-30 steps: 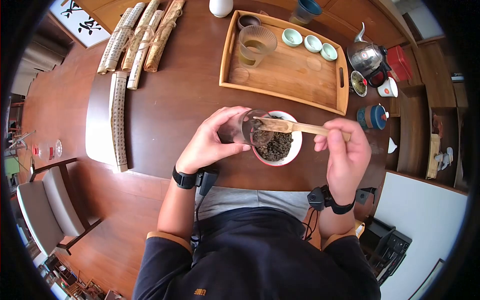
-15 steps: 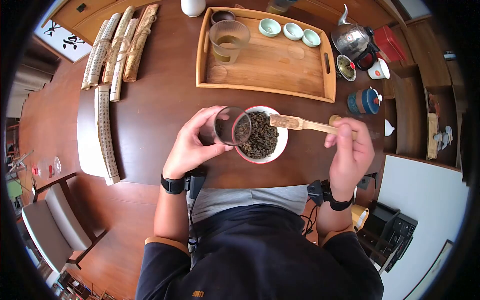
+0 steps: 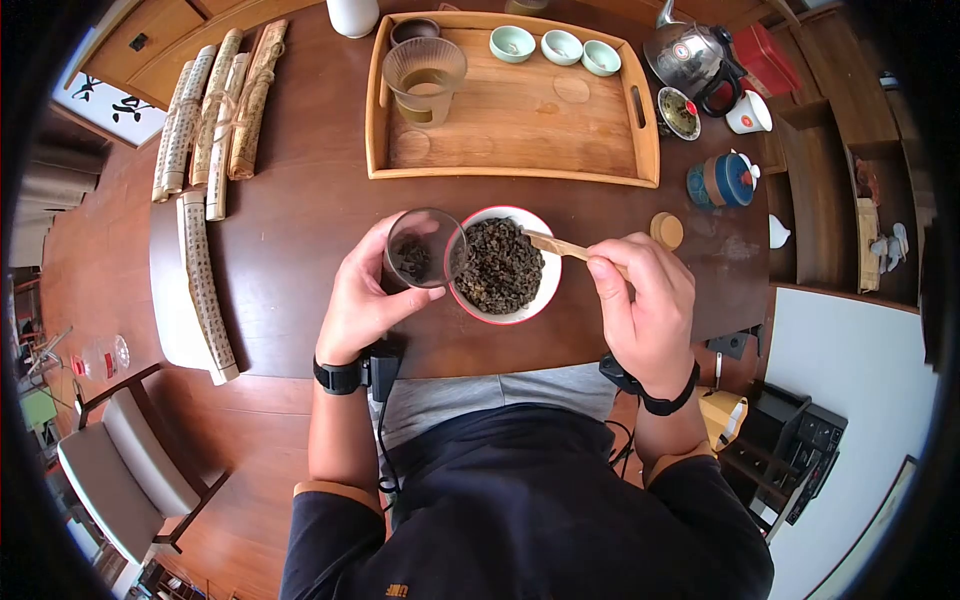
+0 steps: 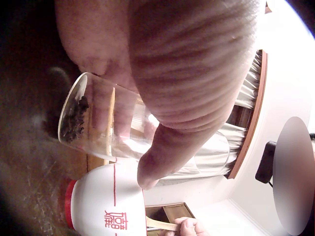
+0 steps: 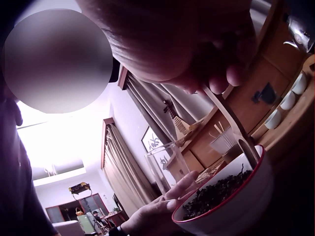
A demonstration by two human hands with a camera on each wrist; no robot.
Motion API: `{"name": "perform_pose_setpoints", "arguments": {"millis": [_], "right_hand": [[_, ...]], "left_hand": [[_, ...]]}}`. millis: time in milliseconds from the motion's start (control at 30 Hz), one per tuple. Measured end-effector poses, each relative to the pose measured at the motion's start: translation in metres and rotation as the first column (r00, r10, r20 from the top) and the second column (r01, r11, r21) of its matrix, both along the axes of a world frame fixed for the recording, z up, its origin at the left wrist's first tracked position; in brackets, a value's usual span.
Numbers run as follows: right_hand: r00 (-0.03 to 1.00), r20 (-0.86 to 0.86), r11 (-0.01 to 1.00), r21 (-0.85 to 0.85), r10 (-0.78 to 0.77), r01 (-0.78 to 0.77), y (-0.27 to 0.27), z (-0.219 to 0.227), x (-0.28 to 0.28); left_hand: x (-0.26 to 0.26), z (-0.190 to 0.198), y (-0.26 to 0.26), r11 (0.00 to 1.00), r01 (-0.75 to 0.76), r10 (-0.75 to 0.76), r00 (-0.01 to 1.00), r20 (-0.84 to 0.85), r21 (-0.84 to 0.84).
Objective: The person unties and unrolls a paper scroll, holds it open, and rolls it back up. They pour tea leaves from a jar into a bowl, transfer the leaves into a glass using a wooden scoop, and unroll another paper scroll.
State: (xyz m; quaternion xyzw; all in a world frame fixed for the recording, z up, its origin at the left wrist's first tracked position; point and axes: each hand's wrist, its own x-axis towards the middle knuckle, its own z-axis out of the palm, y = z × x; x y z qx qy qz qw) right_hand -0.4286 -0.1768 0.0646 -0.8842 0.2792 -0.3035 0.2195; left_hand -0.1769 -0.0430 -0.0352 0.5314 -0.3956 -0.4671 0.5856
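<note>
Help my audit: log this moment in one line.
left grip: holds glass; right grip: holds scoop, tip inside bowl; leaves: in bowl, glass

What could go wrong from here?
1. Spilled leaves: the right hand has the scoop at a bowl piled with dark leaves, so digging might push some over the rim.
2. Knocked glass: the left hand holds the glass close beside the bowl, so a small shift could bump them together.
3. Missed transfer: the scoop looks narrow, so leaves might drop off its sides.
</note>
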Motion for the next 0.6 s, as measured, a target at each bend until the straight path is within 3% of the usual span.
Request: {"name": "perform_pose_setpoints", "arguments": {"millis": [67, 133, 233, 600], "right_hand": [[1.0, -0.005, 1.0, 0.012, 0.003, -0.003, 0.0, -0.001, -0.001], [0.994, 0.045, 0.967, 0.238, -0.099, 0.086, 0.002, -0.006, -0.002], [0.973, 0.114, 0.93, 0.336, -0.199, 0.15, 0.0, -0.019, -0.004], [0.954, 0.12, 0.844, 0.506, -0.274, 0.178, 0.003, -0.025, -0.011]], "left_hand": [[0.0, 0.0, -0.001, 1.0, -0.001, 0.001, 1.0, 0.004, -0.009], [0.0, 0.001, 0.0, 1.0, 0.001, -0.001, 1.0, -0.026, -0.003], [0.001, 0.0, 0.001, 1.0, 0.007, -0.007, 1.0, 0.007, -0.006], [0.001, 0.002, 0.003, 0.999, -0.003, 0.006, 0.998, -0.057, 0.052]]}}
